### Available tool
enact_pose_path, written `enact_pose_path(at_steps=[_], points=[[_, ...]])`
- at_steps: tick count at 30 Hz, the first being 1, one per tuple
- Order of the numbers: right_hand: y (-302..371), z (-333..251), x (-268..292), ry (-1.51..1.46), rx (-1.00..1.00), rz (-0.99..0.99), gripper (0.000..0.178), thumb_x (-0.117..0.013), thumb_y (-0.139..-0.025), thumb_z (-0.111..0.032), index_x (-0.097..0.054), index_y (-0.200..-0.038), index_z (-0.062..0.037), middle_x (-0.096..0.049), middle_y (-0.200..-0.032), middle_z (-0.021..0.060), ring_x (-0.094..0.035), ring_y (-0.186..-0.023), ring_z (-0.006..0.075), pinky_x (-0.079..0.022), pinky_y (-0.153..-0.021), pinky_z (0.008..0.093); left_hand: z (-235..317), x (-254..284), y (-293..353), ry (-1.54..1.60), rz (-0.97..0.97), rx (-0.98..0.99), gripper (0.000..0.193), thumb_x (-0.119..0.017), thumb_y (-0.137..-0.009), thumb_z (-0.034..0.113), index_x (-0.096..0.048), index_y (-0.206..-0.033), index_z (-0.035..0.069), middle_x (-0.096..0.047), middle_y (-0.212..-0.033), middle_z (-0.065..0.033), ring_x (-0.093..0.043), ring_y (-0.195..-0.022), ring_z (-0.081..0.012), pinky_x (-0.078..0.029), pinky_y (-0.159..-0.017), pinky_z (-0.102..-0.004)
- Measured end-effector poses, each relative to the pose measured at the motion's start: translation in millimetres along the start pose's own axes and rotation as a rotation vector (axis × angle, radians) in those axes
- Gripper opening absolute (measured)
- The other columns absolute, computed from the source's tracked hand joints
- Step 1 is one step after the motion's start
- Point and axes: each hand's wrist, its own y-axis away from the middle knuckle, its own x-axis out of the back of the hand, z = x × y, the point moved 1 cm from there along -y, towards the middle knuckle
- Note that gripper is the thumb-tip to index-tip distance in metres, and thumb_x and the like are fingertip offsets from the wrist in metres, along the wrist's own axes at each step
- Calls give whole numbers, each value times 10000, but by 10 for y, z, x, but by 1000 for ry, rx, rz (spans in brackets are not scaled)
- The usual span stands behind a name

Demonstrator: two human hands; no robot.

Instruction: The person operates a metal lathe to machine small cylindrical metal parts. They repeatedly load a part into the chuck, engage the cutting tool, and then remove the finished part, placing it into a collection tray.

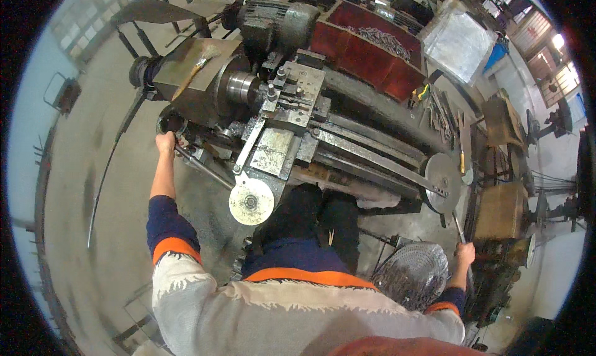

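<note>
A lathe-like metal machine (338,141) stretches in front of me, with a shiny round spindle (242,87) at its left. My left hand (166,143) is closed round the upper end of a long metal lever (205,168), which slants down toward a pale round disc (251,200). Far to the right, my right hand (465,253) grips a metal rod handle (459,227) below a grey disc (442,181). Flat bars run from that disc to the tool slide (295,95) in the middle. The palms and inner fingers of both hands are hidden.
A paint brush (197,73) lies on the headstock. Behind the machine stand a motor (276,23) and a dark red bin (372,54) of small metal parts. Wrenches (444,114) lie at the right. A basket (413,272) of dark pieces stands near my right arm.
</note>
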Motion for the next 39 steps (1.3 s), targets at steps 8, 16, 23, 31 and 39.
enact_pose_path(at_steps=[8,16,23,31,39], points=[[-72,68,-145,-51,78,23,362,-604,-676,-342,-606,-737,15,-617,-820,219,-589,-812,395,-471,-720,449,-628,1059,242,223,126,-13,226,-509,-706,65,-451,-879,-69,-573,-699,-178,-598,-538,-290,-461,-463,-329],[918,-277,134,-93,-151,-77,429,-471,-687,-341,-601,-807,50,-593,-850,287,-576,-867,426,-449,-762,472,-913,1612,981,353,452,59,252,-429,-702,-27,-392,-933,-118,-561,-738,-197,-574,-535,-271,-519,-534,-379],[1267,-584,439,-178,-215,-178,425,-467,-661,-314,-604,-822,54,-590,-863,293,-569,-879,435,-441,-771,465,-781,1400,787,359,432,56,232,-433,-707,-60,-410,-933,-107,-553,-746,-199,-568,-568,-258,-524,-556,-369],[1270,-596,366,-160,-210,-151,465,-411,-666,-315,-592,-861,66,-579,-900,307,-552,-907,447,-430,-799,469,-848,1417,702,332,461,23,114,-427,-726,-41,-452,-826,-91,-539,-735,-189,-551,-563,-258,-533,-557,-387],[424,-73,27,-69,-117,-125,466,-551,-675,-401,-589,-851,28,-602,-875,254,-563,-874,424,-442,-752,482,-673,1540,988,289,374,72,197,-473,-700,0,-454,-884,-68,-552,-686,-157,-548,-506,-231,-465,-472,-316]])
